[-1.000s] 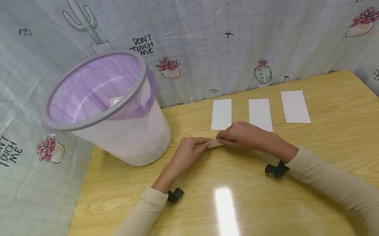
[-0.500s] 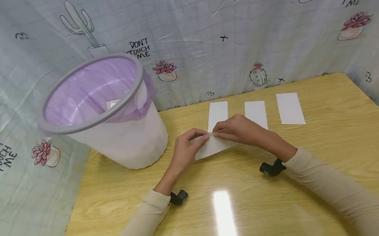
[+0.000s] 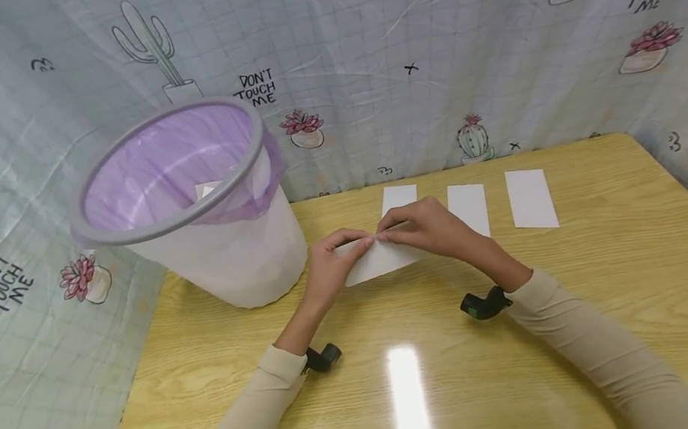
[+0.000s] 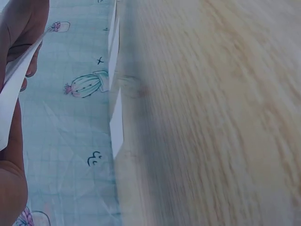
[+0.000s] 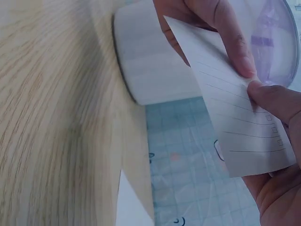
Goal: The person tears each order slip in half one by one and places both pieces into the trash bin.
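Observation:
In the head view my left hand [image 3: 328, 269] and my right hand [image 3: 434, 228] hold one small white paper sheet [image 3: 381, 261] above the table. Thumbs and fingers pinch it along its upper edge, with the fingertips meeting near the middle. Seen from the right wrist, the sheet [image 5: 221, 94] carries printed ruled lines and a column of small boxes. Its face hangs tilted below the hands. Part of it is covered by the right fingers. Only a sliver of the same sheet [image 4: 13, 94] shows from the left wrist, beside the left hand [image 4: 19, 28].
A white bin [image 3: 236, 263] with a purple liner [image 3: 171, 160] and grey rim stands back left, paper inside. Three white sheets lie at the table's back: one [image 3: 398, 195] partly behind the hands, a middle one [image 3: 469, 207] and a right one [image 3: 531, 198]. A printed curtain [image 3: 367, 104] hangs behind.
The hands have risen a little, keeping their pinch. The sheet, seen as a narrow strip between the fingers a second ago, now shows a broad face turned toward the head camera.

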Available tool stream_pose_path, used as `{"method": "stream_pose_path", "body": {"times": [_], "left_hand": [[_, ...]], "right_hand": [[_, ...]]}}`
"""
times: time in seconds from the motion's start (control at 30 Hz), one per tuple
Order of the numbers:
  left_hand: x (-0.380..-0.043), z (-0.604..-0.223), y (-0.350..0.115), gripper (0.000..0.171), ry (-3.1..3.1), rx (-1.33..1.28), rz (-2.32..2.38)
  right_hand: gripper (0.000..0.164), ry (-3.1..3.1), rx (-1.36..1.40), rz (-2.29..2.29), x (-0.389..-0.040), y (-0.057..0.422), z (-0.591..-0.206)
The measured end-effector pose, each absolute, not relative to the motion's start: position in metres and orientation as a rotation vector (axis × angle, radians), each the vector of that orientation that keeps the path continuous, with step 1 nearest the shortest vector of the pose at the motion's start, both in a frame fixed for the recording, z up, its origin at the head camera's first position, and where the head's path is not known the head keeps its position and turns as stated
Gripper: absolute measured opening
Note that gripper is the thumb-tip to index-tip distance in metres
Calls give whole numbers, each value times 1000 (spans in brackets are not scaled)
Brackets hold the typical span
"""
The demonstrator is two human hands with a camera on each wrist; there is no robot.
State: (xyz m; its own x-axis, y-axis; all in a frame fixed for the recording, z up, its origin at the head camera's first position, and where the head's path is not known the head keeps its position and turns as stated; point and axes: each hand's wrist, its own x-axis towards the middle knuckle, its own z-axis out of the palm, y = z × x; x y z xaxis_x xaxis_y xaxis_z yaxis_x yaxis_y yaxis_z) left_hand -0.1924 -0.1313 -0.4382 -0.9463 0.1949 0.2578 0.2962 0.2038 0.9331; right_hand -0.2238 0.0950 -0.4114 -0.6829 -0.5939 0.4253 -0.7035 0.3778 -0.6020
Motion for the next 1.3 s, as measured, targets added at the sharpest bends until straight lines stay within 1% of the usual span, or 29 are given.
{"method": "stream_pose_path", "body": {"times": [0.63, 1.0, 1.3], "left_hand": [[-189, -424, -126, 16, -2151, -505, -1921], [-188, -417, -123, 19, -2102, -532, -1902], [-187, -410, -119, 15, -2063, -525, -1900]], "right_hand": [[6, -2360, 1073, 1351, -219, 90, -399], [6, -2296, 1022, 1421, -216, 89, -395], [4, -2288, 956, 1492, -212, 89, -391]]}}
